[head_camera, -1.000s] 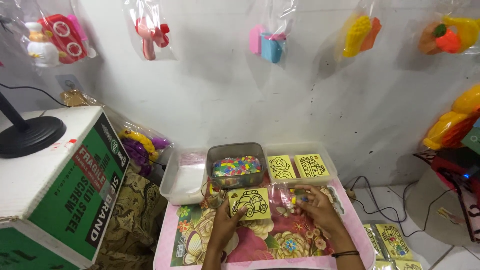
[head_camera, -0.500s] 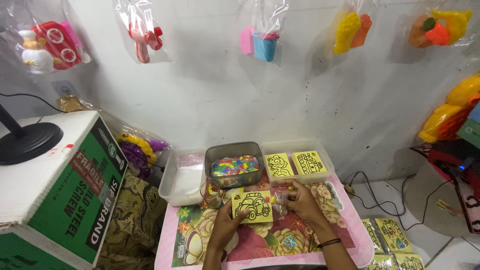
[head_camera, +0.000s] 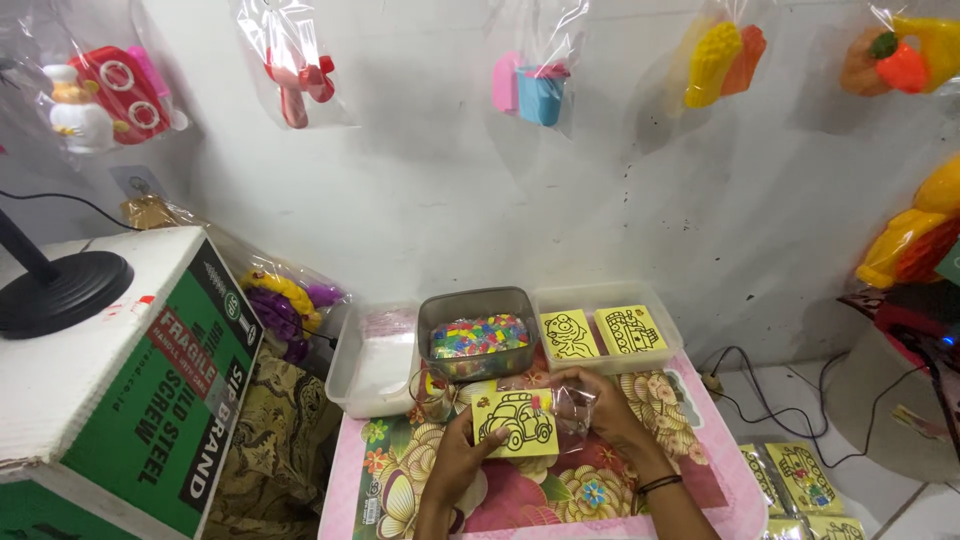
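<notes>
My left hand (head_camera: 462, 462) grips the lower left edge of a yellow card with a black car outline (head_camera: 514, 421). My right hand (head_camera: 597, 408) holds the card's right edge together with a crinkled clear plastic bag (head_camera: 566, 405). Both hands hover over a small pink table with a flower-print top (head_camera: 560, 490). Just beyond the card stands a grey tub of small multicoloured pieces (head_camera: 478, 336). To its right a clear tray holds two more yellow outline cards (head_camera: 600, 331).
A white tray of clear bags (head_camera: 378, 358) sits left of the tub. A green and white cardboard box (head_camera: 130, 380) with a black lamp base (head_camera: 58, 289) stands at left. Bagged toys hang on the wall. More packed cards (head_camera: 800, 478) and cables lie on the floor at right.
The card has dropped slightly toward me, and my right hand has come in from the right with the clear bag against the card's edge.
</notes>
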